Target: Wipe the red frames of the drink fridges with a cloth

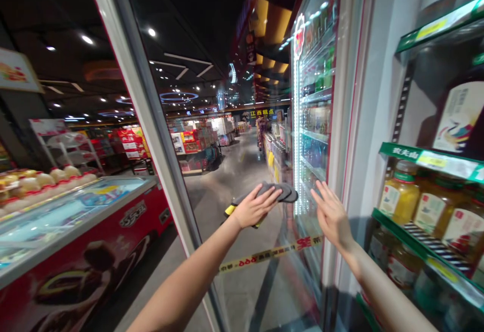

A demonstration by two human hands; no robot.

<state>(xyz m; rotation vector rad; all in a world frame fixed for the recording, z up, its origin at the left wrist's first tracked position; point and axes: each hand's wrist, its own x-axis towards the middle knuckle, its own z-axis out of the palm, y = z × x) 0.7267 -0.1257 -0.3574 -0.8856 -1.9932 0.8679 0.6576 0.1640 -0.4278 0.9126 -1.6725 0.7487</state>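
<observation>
A glass door [242, 281] with a pale metal frame stands across the middle of the head view. Against its glass, my left hand [257, 206] presses a folded grey cloth [288, 193] with yellow and black at its left end. The fingers lie spread over the cloth, pointing right. To the right, my right hand [331, 216] is raised near the door's right edge with its fingers apart and nothing in it. Whether it touches the glass I cannot tell. A yellow strip [272, 254] with red characters runs across the glass below both hands.
Shelves with green price rails [431, 158] hold bottles of yellow drink [401, 193] close on the right. A red chest freezer [139, 216] is at the left. Through the glass show shop displays and an aisle [242, 160].
</observation>
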